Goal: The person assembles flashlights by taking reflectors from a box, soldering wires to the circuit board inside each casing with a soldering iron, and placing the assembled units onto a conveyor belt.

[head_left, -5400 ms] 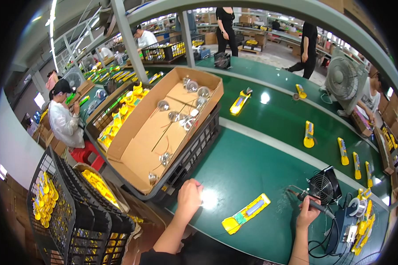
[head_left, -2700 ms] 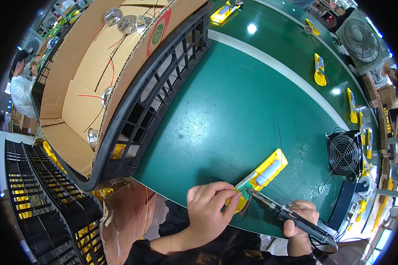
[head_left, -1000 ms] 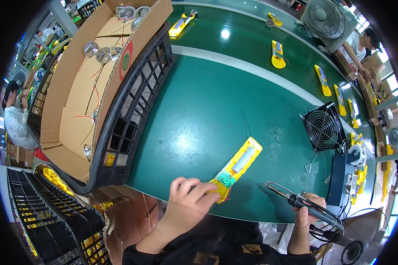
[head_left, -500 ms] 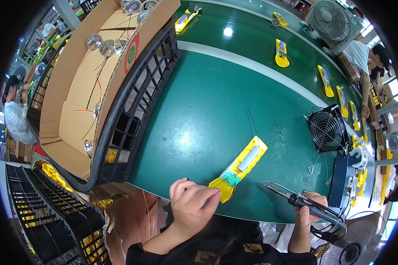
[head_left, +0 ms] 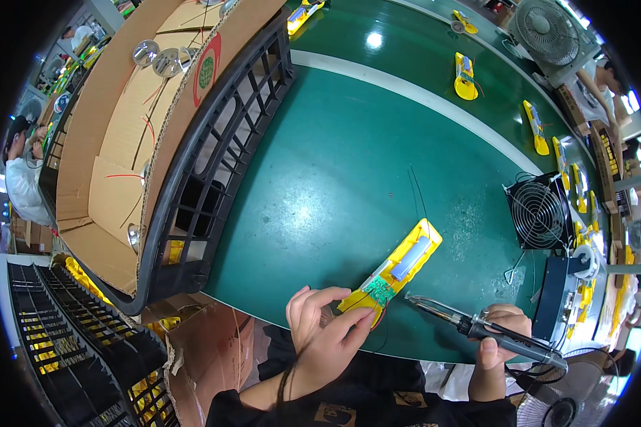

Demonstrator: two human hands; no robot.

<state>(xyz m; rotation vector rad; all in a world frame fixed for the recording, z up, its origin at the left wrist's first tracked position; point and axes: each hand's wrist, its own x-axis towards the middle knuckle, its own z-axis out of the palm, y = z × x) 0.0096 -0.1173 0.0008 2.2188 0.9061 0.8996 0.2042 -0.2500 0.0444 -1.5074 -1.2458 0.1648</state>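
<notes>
On the green bench lies a yellow plastic housing [head_left: 427,235], slanting away to the right. It holds a grey-blue cylindrical cell [head_left: 411,257] and a small green circuit board [head_left: 379,290] with thin wires. My left hand [head_left: 327,331] has its fingers and thumb closed about the housing's near end, by the wires. A dark, blurred strand crosses my left forearm; I cannot tell what it is. A soldering iron [head_left: 509,341] is gripped in my right hand [head_left: 504,331], its metal tip [head_left: 410,297] pointing left, close to the board and seemingly apart from it.
At left, a cardboard box [head_left: 100,178] with shiny reflectors [head_left: 167,62] rests in a black crate [head_left: 228,135]. A small black fan [head_left: 540,212] and a dark box-shaped unit [head_left: 554,295] stand at right. Similar yellow housings [head_left: 466,77] line the far strip. A co-worker [head_left: 598,89] is at far right.
The soldering iron has moved left, nearer the board. My left hand has shifted right onto the housing's near end, its fingers now about it. The co-worker's arm at far right has drawn back.
</notes>
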